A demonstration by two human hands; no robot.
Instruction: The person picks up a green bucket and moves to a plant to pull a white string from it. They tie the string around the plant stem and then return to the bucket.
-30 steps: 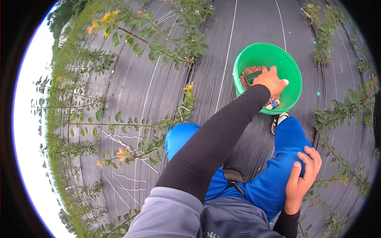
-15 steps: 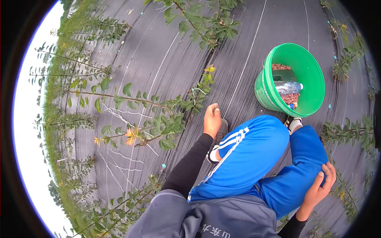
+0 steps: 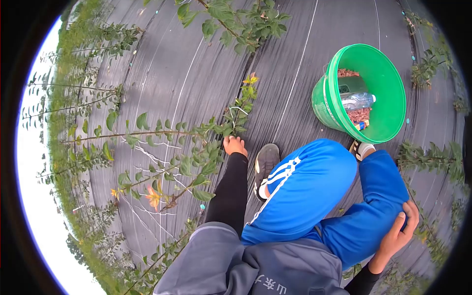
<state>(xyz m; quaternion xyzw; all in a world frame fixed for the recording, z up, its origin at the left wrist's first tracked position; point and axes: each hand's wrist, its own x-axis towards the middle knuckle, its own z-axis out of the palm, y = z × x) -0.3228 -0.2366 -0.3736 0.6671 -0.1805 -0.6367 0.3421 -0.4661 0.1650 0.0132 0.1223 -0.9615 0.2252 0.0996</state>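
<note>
My left hand (image 3: pixel 235 145) is at the base of a young leafy plant (image 3: pixel 221 129), its fingers curled in at the lower leaves. What those fingers hold, if anything, I cannot tell. Just above the hand, a white tie (image 3: pixel 239 109) loops around the shoot. Long side branches of this plant spread left, one ending in orange young leaves (image 3: pixel 154 198). My right hand (image 3: pixel 400 231) lies on my bent right knee, thumb apart from the fingers, with nothing in it.
A green bucket (image 3: pixel 393 115) stands in front of my right foot, holding a plastic bottle (image 3: pixel 357 101) and reddish-brown strips (image 3: pixel 359 116). Black ground cover (image 3: pixel 290 64) lies under everything. Loose white ties (image 3: pixel 150 155) lie at left. Another leafy plant (image 3: pixel 246 24) grows ahead, with more plants at right (image 3: pixel 430 160).
My left hand has moved left from beside my shoe to the plant's base, uncovering the shoe. My right hand stays on the knee. The view has shifted slightly.
</note>
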